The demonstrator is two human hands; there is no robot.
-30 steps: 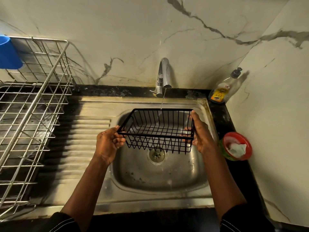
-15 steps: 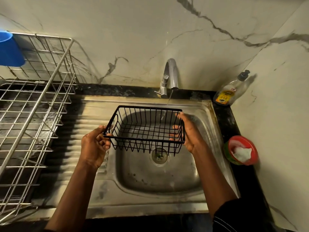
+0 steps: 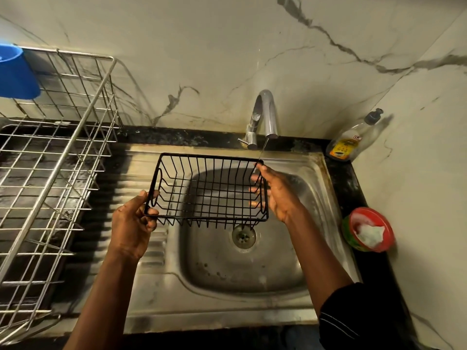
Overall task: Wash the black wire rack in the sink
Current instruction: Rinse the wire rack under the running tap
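Both hands held the black wire rack [image 3: 207,190] over the sink [image 3: 242,279], under a thin run of water.

The left hand [image 3: 131,223] had its fingers curled round the rim at the near left corner. The right hand [image 3: 278,193] clasped the right end, palm outside the wires, fingertips showing inside and thumb up by the far corner. The rack hung open side up, clear of the basin floor, its left part out over the ribbed drainboard [image 3: 131,178] and the drain [image 3: 243,236] showing just below its near edge. The tap [image 3: 265,114] let a thin stream fall at the rack's far right corner. A silver dish rack [image 3: 50,160] with a blue cup [image 3: 15,72] stood to the left; a soap bottle [image 3: 351,140] and a red bowl [image 3: 367,229] sat on the right counter.
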